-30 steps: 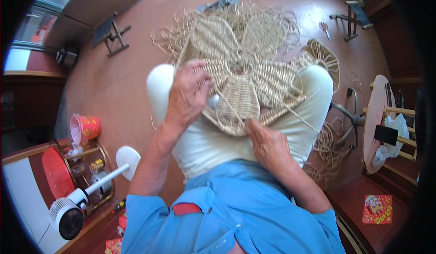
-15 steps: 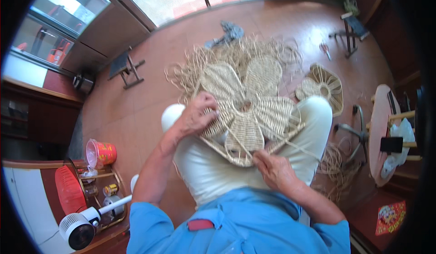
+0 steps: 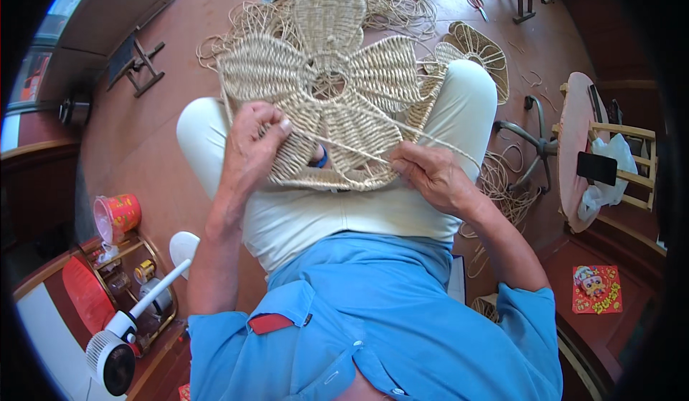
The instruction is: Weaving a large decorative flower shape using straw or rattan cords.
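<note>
Woven flower piece (image 3: 337, 100) on lap, left hand (image 3: 251, 146) gripping, right hand (image 3: 430, 175) pulling strand (image 3: 359, 132)

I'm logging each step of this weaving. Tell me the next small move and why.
Probably draw the loose pale straw strand taut with the right hand: it runs slack across the flower-shaped woven straw piece, while the left hand grips the lower-left petal's edge, steadying it on the lap.

The flower-shaped mat (image 3: 326, 92) is rough, matt woven straw; the floor (image 3: 165, 121) is smooth, slightly glossy wood.
</note>
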The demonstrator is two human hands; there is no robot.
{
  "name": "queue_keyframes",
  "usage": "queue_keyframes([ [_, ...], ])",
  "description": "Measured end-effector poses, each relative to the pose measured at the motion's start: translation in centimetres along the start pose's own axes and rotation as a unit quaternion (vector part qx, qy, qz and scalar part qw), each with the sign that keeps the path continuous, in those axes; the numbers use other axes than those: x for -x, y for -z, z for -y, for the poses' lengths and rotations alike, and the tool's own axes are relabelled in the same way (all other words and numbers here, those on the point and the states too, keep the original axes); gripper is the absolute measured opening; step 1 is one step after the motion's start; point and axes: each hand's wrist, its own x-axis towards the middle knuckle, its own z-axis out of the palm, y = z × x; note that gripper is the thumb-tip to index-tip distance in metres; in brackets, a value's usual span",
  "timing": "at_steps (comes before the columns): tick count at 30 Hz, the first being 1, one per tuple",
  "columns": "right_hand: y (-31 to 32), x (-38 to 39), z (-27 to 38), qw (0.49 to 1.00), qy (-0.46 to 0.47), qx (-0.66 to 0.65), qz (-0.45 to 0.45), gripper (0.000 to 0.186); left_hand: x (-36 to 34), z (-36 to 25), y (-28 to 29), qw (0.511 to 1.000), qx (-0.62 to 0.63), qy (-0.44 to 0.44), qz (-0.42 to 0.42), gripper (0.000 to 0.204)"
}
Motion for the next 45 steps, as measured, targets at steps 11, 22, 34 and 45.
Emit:
queue_keyframes([
  [11,-7.5,2.3,3.0,0.974,-0.127,-0.173,-0.068,0.011,-2.0,-0.2,3.7,0.998,-0.027,-0.028,0.057,0.019],
  [22,-7.3,1.1,4.2,0.962,-0.185,-0.180,-0.084,0.013,-4.1,0.5,3.5,0.997,-0.024,-0.014,0.068,0.019],
  [34,-8.0,1.0,4.8,0.949,-0.202,-0.223,-0.095,0.013,-5.0,-1.1,3.8,0.994,-0.049,0.019,0.092,0.020],
  [45,-5.1,-0.2,5.0,0.959,-0.228,-0.164,-0.039,0.017,-4.4,1.2,2.6,0.995,0.000,0.027,0.091,0.021],
])
